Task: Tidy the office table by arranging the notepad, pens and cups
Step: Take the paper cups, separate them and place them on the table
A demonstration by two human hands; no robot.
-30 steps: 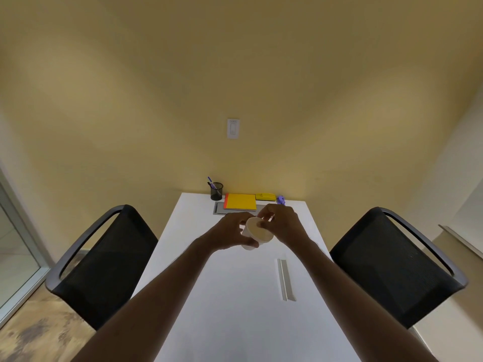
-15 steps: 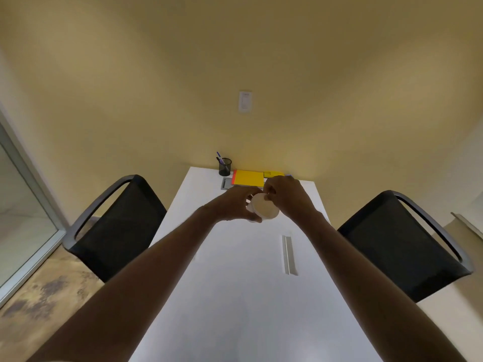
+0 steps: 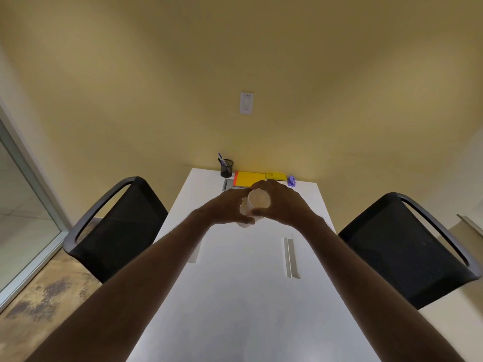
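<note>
Both my hands meet above the middle of the white table. My right hand grips a white paper cup tilted with its mouth towards me. My left hand curls round a second white cup just left of and below it; the two cups touch or overlap. At the table's far end lie a yellow notepad with an orange edge and a black mesh pen holder with pens in it.
A yellow sticky-note pad and a small purple object sit by the notepad. Black mesh chairs stand to the left and right. Cable slots cut the tabletop. A glass door is at left.
My hands have stayed together round the cups; the cup's mouth has turned more towards me. My head has tilted, so the table's far end sits lower in view.
</note>
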